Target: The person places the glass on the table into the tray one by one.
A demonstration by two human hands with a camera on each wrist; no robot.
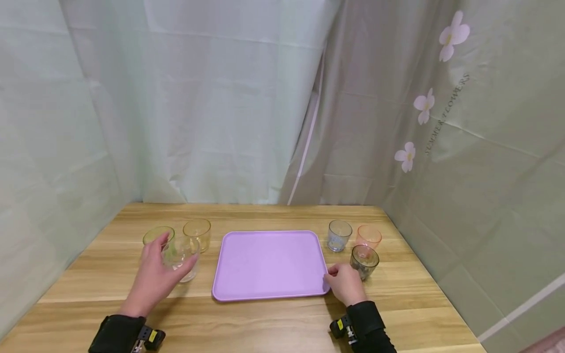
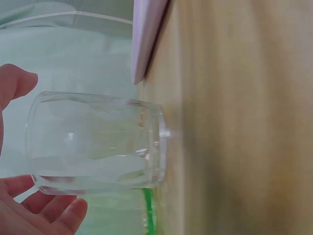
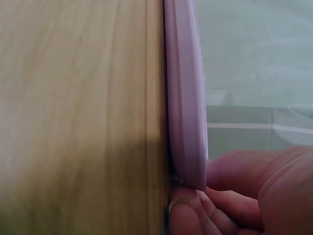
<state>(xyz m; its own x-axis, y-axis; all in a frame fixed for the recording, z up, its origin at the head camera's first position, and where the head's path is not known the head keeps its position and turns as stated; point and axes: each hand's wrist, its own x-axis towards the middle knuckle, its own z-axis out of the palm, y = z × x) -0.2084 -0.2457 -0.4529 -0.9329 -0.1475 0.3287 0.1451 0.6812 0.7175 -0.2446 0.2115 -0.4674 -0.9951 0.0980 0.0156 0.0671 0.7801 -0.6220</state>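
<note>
A clear glass (image 1: 182, 255) stands upright on the table, with my left hand (image 1: 152, 278) around it. In the left wrist view the thumb is apart from the clear glass (image 2: 93, 139), and the other fingers (image 2: 73, 214) lie relaxed along its far side; whether they touch it I cannot tell. Just behind are a green glass (image 1: 151, 232) and a yellow glass (image 1: 201, 234). At the near right corner of a purple tray (image 1: 271, 264), my right hand (image 1: 346, 285) pinches the edge. The right wrist view shows thumb above and fingers under the tray's rim (image 3: 188, 107).
To the right of the tray stand a blue-grey glass (image 1: 339, 238), an orange-pink glass (image 1: 369, 236) and a dark grey glass (image 1: 364, 262), the last close beside my right hand. Curtains (image 1: 220, 108) hang along the wooden table's (image 1: 265, 323) back and sides.
</note>
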